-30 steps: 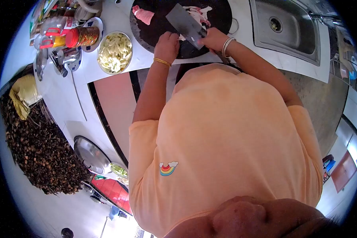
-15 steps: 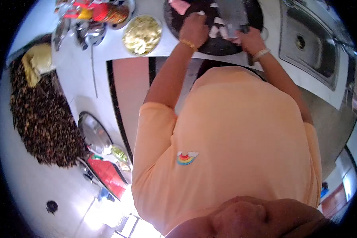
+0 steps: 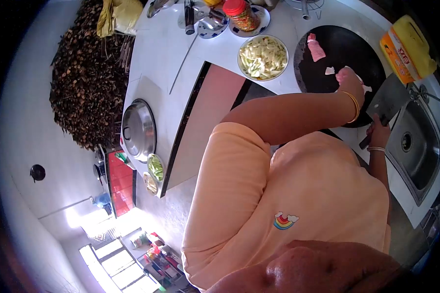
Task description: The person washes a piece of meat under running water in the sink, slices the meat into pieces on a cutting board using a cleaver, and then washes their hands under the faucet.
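1. The person stands at the white surface (image 3: 171,58) cutting pale pink meat on a round dark chopping board (image 3: 344,53); I judge the step in hand to be gathering and steadying the cut pieces between strokes.
2. The left hand (image 3: 349,80), with a gold bangle at the wrist, lies on the board with its grip curled over a small heap of meat pieces (image 3: 364,88); I cannot tell whether it pinches them or only presses on them.
3. A longer strip of meat (image 3: 316,49) lies on the board up and to the left of that grip, well apart from it.
4. The right hand (image 3: 378,132) has its grip closed around the handle of a cleaver (image 3: 387,103).
5. The cleaver's long axis runs on a diagonal: handle down toward the person's body, broad blade pointing up and away over the board's edge, just right of the left grip.
6. The next move, I judge, calls for swinging the blade back over the heap while the left fingers stay tucked clear.
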The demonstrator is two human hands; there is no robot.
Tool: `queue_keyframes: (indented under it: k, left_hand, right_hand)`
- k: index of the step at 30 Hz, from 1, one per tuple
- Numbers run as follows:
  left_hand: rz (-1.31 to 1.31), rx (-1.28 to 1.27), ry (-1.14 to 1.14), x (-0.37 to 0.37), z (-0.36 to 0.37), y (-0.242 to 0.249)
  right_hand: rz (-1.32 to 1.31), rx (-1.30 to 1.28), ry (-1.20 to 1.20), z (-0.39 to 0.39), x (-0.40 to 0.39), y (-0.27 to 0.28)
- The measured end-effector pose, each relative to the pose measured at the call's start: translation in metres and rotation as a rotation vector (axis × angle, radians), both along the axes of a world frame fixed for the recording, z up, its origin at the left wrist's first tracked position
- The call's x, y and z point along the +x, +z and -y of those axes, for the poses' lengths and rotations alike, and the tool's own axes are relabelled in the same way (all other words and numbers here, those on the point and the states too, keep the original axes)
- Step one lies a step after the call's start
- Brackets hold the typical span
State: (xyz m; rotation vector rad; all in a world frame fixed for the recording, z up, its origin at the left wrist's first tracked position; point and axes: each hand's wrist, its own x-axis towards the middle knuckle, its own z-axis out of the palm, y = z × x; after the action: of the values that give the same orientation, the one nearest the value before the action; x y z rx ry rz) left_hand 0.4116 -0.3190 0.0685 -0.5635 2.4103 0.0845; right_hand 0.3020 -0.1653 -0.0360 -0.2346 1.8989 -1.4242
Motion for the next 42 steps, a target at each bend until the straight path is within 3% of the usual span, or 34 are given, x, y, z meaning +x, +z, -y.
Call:
queue_keyframes:
  k: [3,4,5,7,8,9,11,15,17,20,23,24,26,32,34,35,37,42]
  left_hand:
    - [-0.219,-0.183,0.12,0.011,-0.019,-0.016]
    - [-0.121,-0.096,0.044,0.029,-0.019,0.031]
    - [-0.035,-0.123,-0.035,0.04,-0.015,0.039]
    - [-0.078,-0.14,0.076,0.059,-0.001,0.02]
    - [-0.15,-0.13,0.205,0.064,0.008,-0.001]
    - [-0.077,-0.16,0.165,0.068,0.013,-0.014]
    - [-0.295,-0.262,0.11,0.077,0.001,-0.053]
    - [-0.586,-0.019,0.03,0.052,-0.025,-0.089]
    - [-0.758,0.153,0.178,0.032,-0.035,-0.119]
    - [-0.863,0.205,0.17,0.021,-0.005,-0.202]
    - [-0.951,0.315,0.384,0.03,0.019,-0.173]
    - [-1.027,0.394,0.645,0.037,0.016,-0.144]
    - [-1.058,0.475,0.787,0.037,0.033,-0.152]
    - [-1.219,0.623,0.833,0.036,0.04,-0.158]
    - [-1.251,0.998,1.136,0.035,0.038,-0.159]
    - [-1.249,0.996,1.138,0.037,0.037,-0.159]
    - [-1.168,1.236,1.276,0.044,0.029,-0.149]
    - [-1.185,1.335,1.334,0.058,0.009,-0.139]
  right_hand:
    - [-0.077,0.042,0.031,0.002,-0.01,-0.01]
    - [-0.168,0.121,0.054,0.005,-0.009,-0.007]
    - [-0.186,0.145,0.037,0.011,0.003,0.017]
    - [-0.29,0.043,0.033,0.012,-0.002,0.015]
    - [-0.28,-0.053,0.032,0.008,-0.014,-0.007]
    - [-0.219,-0.076,0.005,0.005,-0.016,0.004]
    - [-0.201,-0.085,-0.002,0.005,-0.014,0.016]
    - [-0.155,-0.149,0.018,0.0,-0.016,0.012]
    - [-0.138,-0.102,0.02,-0.003,-0.011,0.015]
    - [-0.114,-0.071,0.029,-0.007,-0.011,0.013]
    - [-0.13,-0.04,0.108,-0.015,-0.009,0.016]
    - [-0.124,-0.037,0.101,-0.018,-0.01,0.012]
    - [-0.141,-0.051,0.128,-0.02,-0.01,0.002]
    - [-0.093,-0.059,0.1,-0.019,-0.007,0.008]
    - [-0.09,-0.071,0.113,-0.02,-0.009,0.005]
    - [-0.089,-0.082,0.13,-0.02,-0.009,0.003]
    - [-0.095,-0.069,0.144,-0.019,-0.008,0.005]
    - [-0.104,-0.018,0.246,-0.02,-0.005,0.002]
